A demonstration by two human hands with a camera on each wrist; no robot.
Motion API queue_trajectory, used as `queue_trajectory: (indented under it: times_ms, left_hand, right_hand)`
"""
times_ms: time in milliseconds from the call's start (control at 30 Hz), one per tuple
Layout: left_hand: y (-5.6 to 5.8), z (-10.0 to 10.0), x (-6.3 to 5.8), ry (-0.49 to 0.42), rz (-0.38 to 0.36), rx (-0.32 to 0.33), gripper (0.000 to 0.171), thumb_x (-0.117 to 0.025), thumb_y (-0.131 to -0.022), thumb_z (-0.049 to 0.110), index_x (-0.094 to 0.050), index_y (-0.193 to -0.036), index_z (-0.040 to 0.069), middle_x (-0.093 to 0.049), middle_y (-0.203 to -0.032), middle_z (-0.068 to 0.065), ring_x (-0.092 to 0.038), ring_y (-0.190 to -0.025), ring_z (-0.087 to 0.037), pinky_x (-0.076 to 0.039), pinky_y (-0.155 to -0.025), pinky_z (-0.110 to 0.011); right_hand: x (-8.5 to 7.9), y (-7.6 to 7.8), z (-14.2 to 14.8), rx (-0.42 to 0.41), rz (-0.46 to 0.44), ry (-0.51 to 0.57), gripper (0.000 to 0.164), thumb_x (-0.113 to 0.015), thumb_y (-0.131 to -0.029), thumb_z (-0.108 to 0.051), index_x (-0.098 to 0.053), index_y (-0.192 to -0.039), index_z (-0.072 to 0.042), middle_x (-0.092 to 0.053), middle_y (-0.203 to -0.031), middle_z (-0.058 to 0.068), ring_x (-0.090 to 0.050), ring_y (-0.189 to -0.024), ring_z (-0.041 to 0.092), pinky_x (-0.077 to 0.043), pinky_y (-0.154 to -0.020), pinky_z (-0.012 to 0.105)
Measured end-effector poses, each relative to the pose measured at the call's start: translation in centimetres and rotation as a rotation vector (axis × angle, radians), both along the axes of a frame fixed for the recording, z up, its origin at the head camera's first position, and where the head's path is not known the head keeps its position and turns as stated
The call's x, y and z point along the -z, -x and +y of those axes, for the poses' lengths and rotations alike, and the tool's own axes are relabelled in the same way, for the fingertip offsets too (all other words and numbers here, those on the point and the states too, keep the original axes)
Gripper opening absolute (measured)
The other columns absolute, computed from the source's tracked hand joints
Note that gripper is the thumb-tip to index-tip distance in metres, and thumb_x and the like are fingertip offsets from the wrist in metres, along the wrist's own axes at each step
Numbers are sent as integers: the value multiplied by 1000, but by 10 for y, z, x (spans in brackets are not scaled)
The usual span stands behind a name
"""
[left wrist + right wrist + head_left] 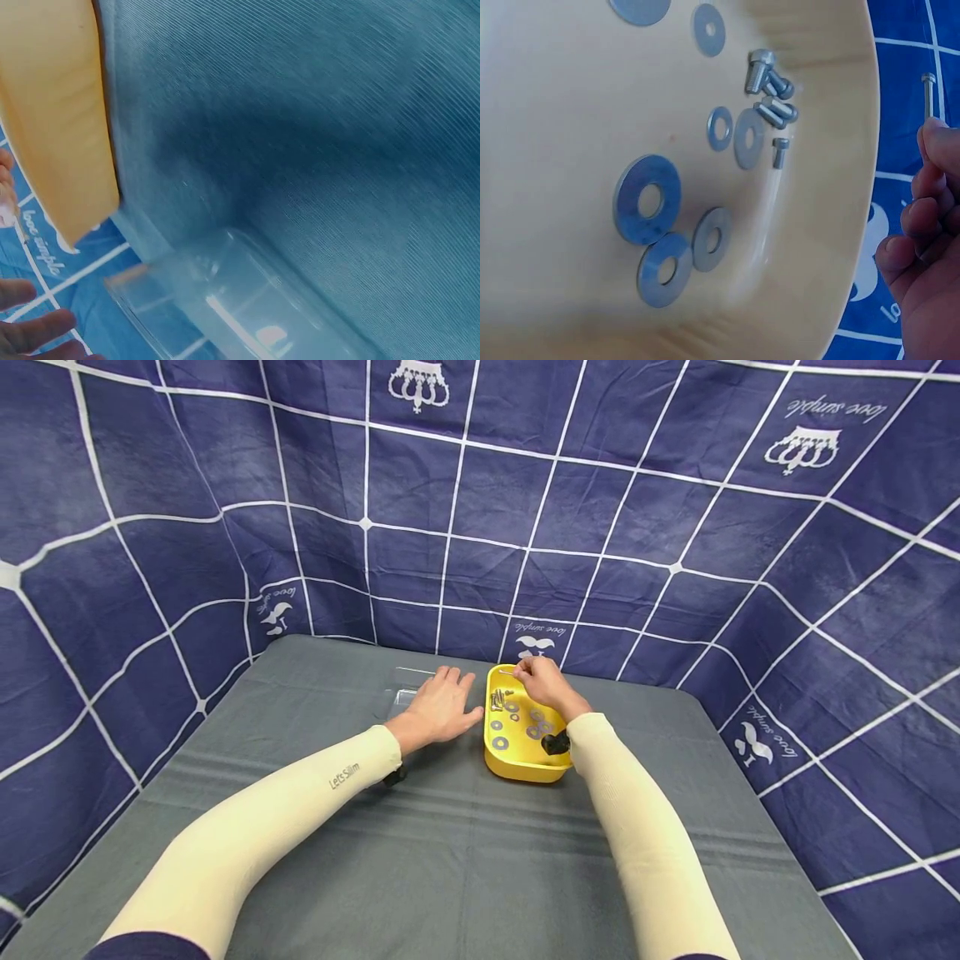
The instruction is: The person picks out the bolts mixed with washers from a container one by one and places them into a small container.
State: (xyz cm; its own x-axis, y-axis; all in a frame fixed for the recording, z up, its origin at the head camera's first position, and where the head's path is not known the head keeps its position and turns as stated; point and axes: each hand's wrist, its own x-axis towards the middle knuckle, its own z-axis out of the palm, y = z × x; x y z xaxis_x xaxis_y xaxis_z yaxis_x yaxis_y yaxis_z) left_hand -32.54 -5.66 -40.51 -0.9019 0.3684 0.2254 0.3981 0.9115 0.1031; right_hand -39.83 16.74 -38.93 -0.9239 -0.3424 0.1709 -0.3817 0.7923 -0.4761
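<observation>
My right hand [546,683] pinches a thin metal bolt [928,94] between thumb and fingertips over the far end of a yellow tray [528,770]. Its small head points away from the fingers in the right wrist view. In the tray, several flat washers [660,270] lie scattered, and a little cluster of short bolts [772,90] sits by the wall. My left hand [442,706], fingers spread and holding nothing, hovers left of the tray, above a clear plastic box [255,300]. In the head view the hand covers part of that box.
A grey cloth covers the table [450,860]. Behind it and along both sides hangs a dark blue curtain [495,510] with white lines. The tray's raised wall [67,127] stands just beside my left fingers.
</observation>
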Motion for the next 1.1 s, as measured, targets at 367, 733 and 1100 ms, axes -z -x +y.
queue_trajectory:
  times_ms: [367, 733, 1100]
  left_hand:
    - [0, -30, 4, 32, 2, -36, 68, -55, -95, 51, -48, -148, 8, -50, -143, -18, -41, -139, -35, -40, -110, -53]
    - [2, -63, 7, 22, -18, -71, 66, -54, -96, 48, -47, -149, 8, -49, -144, -19, -41, -139, -37, -39, -108, -55]
    - [9, -101, 10, 2, -29, -100, 68, -57, -95, 45, -44, -150, 9, -45, -148, -23, -37, -141, -39, -37, -107, -59]
  right_hand:
    - [-7, -1, -11, -34, 4, 38, 24, -54, -104, -17, -70, -102, 0, -67, -89, 11, -54, -78, 20, -42, -74, 30]
    - [-9, 1, -23, -62, -23, 67, 25, -52, -105, -17, -71, -104, 1, -70, -100, 17, -55, -81, 20, -43, -76, 31]
    - [-13, 0, -39, -84, -15, 88, 25, -53, -104, -17, -70, -104, 1, -67, -89, 14, -52, -71, 16, -42, -67, 28]
